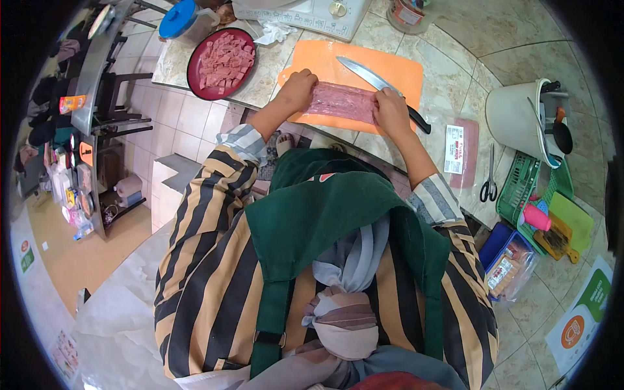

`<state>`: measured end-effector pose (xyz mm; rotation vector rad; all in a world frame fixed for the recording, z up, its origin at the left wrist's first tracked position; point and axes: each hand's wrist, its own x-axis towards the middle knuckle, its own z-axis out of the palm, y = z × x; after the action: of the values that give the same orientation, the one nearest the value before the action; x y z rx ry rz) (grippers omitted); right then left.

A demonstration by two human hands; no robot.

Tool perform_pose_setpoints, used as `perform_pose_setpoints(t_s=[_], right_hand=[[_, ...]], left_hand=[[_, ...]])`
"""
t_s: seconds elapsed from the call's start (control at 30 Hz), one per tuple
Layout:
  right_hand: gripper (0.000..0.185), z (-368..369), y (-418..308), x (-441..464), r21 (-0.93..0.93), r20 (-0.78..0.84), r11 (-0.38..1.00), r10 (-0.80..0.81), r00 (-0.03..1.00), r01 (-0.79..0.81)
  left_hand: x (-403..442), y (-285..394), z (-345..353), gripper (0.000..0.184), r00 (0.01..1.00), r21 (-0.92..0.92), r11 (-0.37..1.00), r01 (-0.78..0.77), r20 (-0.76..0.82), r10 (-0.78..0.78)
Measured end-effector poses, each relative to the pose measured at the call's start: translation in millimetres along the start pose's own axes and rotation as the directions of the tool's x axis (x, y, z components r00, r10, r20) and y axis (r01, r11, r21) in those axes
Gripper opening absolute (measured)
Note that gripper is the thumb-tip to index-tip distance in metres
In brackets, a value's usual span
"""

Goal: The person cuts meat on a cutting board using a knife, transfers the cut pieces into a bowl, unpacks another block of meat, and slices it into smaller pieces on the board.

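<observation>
Left hand (298, 91): back uppermost, fingers curled, grasping the left end of the meat (341, 103). Left forearm (270, 119) slants inward over the near edge of the worktop (448, 62), bare from checked cuff (242, 141) to wrist.

Right hand (394, 110): knuckles uppermost, fingers bent, grasping the right end of the meat. Right forearm (416, 156) slants inward over the same edge, likewise bare below its cuff.

Meat: one flat slab, lengthwise between the hands, near the near edge of the board (312, 58).

Knife (364, 73): on the board, blade pointing to its far edge, handle at its right edge; contact with the right hand cannot be told.

Plate (194, 73): at the worktop's left corner, bearing cut pieces (226, 62).

Packet (469, 143): right of the board, by the worktop's near edge; scissors (491, 177) just beside it.
</observation>
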<state>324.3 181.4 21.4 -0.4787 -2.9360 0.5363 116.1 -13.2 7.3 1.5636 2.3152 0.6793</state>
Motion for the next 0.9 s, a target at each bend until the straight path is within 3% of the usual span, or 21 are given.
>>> perform_pose_setpoints(t_s=[0.17,0.23,0.33,0.5,0.57,0.7,0.9], right_hand=[[0.015,1,-4,1,-0.063,-0.004,0.998,-0.017,1.000,0.017],[0.020,3,-9,-2,-0.051,-0.101,0.994,-0.102,0.990,0.098],[0.023,9,-25,-2,0.057,-0.120,0.993,-0.101,0.988,0.108],[0.021,26,-58,18,0.043,-0.179,0.981,-0.178,0.968,0.189],[0.019,32,-62,25,-0.010,-0.036,0.996,-0.090,0.995,0.090],[0.018,26,-57,31,0.060,0.021,0.994,-0.097,0.995,0.095],[0.020,22,-55,49,0.033,0.206,0.999,0.035,0.978,-0.042]], left_hand=[[0,2,-2,0.022,0.991,-0.003,0.992,0.125,0.058,-0.124],[-3,4,-4,0.021,0.993,-0.006,0.993,0.115,0.039,-0.115],[-7,7,-5,0.021,0.995,0.007,0.995,0.095,-0.002,-0.095],[-7,4,-3,0.023,0.997,0.035,0.997,0.070,-0.027,-0.069],[-6,4,-1,0.025,0.996,0.013,0.996,0.086,-0.003,-0.086],[-10,5,0,0.027,0.995,-0.021,1.000,0.018,-0.098,-0.020],[-10,4,-3,0.034,1.000,0.028,0.999,-0.018,0.007,0.017]])
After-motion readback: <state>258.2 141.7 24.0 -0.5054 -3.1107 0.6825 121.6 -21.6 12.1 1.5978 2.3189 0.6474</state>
